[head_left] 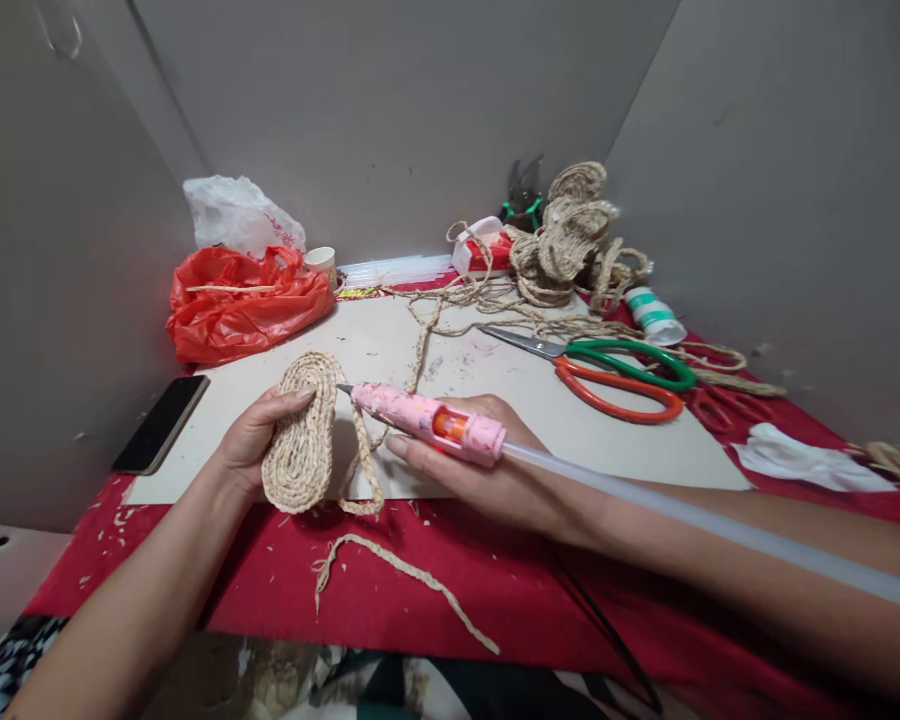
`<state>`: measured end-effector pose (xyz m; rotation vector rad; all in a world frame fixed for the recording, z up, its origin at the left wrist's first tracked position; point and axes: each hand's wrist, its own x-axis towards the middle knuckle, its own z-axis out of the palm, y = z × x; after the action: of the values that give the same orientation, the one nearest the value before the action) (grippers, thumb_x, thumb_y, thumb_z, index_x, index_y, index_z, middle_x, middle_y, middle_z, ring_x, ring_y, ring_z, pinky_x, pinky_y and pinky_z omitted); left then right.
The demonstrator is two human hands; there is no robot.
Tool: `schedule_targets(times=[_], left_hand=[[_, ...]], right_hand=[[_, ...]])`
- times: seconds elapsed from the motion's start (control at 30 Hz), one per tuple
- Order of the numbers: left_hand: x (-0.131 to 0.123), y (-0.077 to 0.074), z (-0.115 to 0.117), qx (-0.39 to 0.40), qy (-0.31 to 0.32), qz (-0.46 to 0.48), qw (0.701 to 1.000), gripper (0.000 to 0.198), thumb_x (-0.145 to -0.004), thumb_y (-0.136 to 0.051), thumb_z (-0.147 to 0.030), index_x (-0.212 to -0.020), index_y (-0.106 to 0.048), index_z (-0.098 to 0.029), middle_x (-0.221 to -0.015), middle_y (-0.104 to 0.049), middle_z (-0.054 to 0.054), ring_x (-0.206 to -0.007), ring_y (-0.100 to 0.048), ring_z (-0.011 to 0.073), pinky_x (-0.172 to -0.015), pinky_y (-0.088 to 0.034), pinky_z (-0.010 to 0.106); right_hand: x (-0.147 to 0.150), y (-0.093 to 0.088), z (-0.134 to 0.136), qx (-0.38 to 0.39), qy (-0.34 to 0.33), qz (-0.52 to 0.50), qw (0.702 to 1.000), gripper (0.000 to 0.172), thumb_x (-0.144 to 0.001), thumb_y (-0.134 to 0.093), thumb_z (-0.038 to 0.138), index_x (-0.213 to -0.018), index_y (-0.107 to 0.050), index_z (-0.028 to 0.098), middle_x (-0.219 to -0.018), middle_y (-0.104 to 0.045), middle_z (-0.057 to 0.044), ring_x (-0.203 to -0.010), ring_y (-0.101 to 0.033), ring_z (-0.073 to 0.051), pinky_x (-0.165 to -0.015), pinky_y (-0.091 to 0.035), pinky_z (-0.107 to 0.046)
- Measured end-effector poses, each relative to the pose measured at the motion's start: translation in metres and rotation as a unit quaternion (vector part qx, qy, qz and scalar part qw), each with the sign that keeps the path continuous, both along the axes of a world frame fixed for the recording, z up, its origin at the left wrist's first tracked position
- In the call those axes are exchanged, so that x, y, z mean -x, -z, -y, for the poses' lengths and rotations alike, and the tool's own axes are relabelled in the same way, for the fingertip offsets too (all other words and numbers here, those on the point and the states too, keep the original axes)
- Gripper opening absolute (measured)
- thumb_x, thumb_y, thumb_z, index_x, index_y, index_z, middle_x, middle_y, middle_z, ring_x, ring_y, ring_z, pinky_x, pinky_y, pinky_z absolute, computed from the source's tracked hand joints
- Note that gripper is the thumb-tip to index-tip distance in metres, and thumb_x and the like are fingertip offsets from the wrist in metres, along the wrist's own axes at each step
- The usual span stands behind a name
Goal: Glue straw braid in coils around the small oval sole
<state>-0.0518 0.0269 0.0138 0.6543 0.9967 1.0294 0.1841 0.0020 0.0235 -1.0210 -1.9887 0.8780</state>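
Observation:
My left hand (253, 432) grips an oval coil of braided straw cord (300, 450), its thumb pressed on the coil's face and its fingers hidden behind. In my right hand (480, 445) is a pink hot glue gun (412, 415) with a long translucent glue stick (645, 505) running out of its back. The gun's dark nozzle points left and sits at the coil's upper right edge. From the coil a loose length of braided cord (365, 470) hangs in a loop between my hands. A separate piece of cord (412, 570) lies on the red cloth below.
A pale board (270, 360) covers much of the red cloth (270, 590). Scissors (592, 370) with green and orange handles lie at right, near heaped straw cord (570, 240). A phone (161, 425) and a red plastic bag (240, 310) are at left. Grey walls enclose the table.

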Motion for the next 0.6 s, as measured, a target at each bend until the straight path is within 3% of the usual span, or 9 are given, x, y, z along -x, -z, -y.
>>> schedule_targets(times=[0.23, 0.4, 0.5, 0.6], left_hand=[[0.000, -0.002, 0.000, -0.018, 0.003, -0.043, 0.999, 0.022, -0.062, -0.076, -0.021, -0.081, -0.069, -0.011, -0.068, -0.072, 0.006, -0.056, -0.067, 0.0179, -0.056, -0.056, 0.028], [0.001, 0.008, -0.009, -0.096, -0.008, -0.220, 0.971, 0.042, -0.063, -0.081, -0.028, -0.099, -0.065, -0.013, -0.080, -0.071, 0.007, -0.062, -0.065, 0.0167, -0.058, -0.052, 0.026], [0.006, 0.012, -0.016, -0.163, -0.085, -0.348, 0.919, 0.063, -0.063, -0.081, -0.034, -0.118, -0.059, -0.014, -0.102, -0.068, 0.011, -0.085, -0.066, 0.0204, -0.076, -0.052, 0.031], [0.005, 0.006, -0.009, -0.267, -0.198, -0.489, 0.806, 0.066, -0.070, -0.075, -0.035, -0.129, -0.052, -0.018, -0.124, -0.059, 0.014, -0.111, -0.057, 0.0256, -0.095, -0.045, 0.038]], right_hand=[[-0.001, 0.004, -0.002, 0.003, -0.016, 0.009, 1.000, 0.023, -0.088, -0.055, 0.033, -0.089, -0.070, 0.016, -0.065, -0.063, -0.001, -0.062, -0.059, -0.014, -0.057, -0.047, -0.023], [-0.003, 0.002, -0.006, -0.015, -0.002, -0.020, 1.000, 0.023, -0.089, -0.053, 0.031, -0.097, -0.069, 0.017, -0.078, -0.067, -0.004, -0.079, -0.064, -0.018, -0.068, -0.049, -0.024], [-0.003, -0.001, -0.010, -0.045, 0.019, -0.014, 0.999, 0.017, -0.086, -0.053, 0.028, -0.088, -0.066, 0.017, -0.070, -0.063, -0.002, -0.070, -0.059, -0.016, -0.064, -0.048, -0.025], [-0.004, -0.001, -0.014, -0.083, 0.043, -0.017, 0.996, 0.014, -0.083, -0.054, 0.027, -0.072, -0.057, 0.018, -0.061, -0.051, 0.001, -0.056, -0.047, -0.012, -0.056, -0.042, -0.024]])
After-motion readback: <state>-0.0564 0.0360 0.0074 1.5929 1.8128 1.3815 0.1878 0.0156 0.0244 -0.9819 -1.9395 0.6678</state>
